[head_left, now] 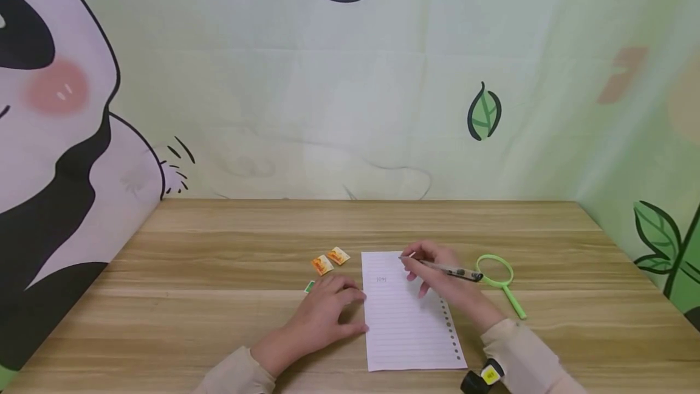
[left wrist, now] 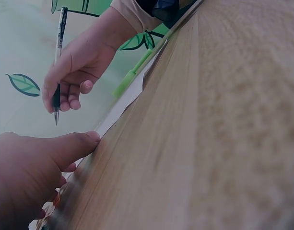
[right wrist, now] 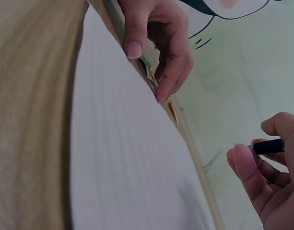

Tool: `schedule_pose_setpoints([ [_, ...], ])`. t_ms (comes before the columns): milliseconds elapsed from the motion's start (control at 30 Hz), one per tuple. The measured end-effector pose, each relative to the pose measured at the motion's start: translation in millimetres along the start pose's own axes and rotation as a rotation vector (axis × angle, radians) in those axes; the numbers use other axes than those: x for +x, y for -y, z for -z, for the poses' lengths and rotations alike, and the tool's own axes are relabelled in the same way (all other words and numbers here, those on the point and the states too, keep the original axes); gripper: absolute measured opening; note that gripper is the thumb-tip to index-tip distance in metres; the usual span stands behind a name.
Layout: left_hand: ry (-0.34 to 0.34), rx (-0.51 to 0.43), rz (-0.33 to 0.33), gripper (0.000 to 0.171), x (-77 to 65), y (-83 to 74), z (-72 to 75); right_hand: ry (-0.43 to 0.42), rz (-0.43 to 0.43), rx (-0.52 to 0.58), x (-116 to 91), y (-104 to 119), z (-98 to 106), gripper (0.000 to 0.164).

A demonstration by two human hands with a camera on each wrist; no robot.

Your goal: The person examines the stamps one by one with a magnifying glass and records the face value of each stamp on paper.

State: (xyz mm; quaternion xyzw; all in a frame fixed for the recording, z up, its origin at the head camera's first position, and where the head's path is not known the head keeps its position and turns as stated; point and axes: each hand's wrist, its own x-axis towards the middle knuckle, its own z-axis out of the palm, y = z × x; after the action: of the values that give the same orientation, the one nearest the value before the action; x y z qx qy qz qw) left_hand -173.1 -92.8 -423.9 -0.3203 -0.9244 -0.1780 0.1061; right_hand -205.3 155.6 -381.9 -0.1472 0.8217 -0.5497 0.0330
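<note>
My right hand (head_left: 434, 266) pinches a pen (head_left: 456, 272) with a clear barrel and dark end. In the left wrist view its metal tip points down, apart from the paper. Below the hand lies a lined sheet of paper (head_left: 407, 327) with holes down its right edge. Small handwritten marks (head_left: 381, 279) stand near its top left. My left hand (head_left: 328, 309) rests at the sheet's left edge, thumb and fingertips touching it, fingers loosely bent and holding nothing. In the right wrist view the pen's dark part (right wrist: 269, 146) shows between thumb and fingers.
Two small orange-and-white packets (head_left: 330, 260) lie beyond my left hand. A green item (head_left: 310, 286) is partly hidden by that hand. To the right of the paper lies a green magnifying glass (head_left: 503, 281). The wooden table (head_left: 219, 260) ends at a printed cloth backdrop (head_left: 246, 108).
</note>
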Motion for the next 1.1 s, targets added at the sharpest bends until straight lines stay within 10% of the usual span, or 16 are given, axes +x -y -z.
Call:
schedule_pose_setpoints([
  [1100,0.022,0.012,0.007,0.043,-1.0,-1.0,3.1,-0.053,-0.101,0.083,9.2,-34.3,-22.3,0.011],
])
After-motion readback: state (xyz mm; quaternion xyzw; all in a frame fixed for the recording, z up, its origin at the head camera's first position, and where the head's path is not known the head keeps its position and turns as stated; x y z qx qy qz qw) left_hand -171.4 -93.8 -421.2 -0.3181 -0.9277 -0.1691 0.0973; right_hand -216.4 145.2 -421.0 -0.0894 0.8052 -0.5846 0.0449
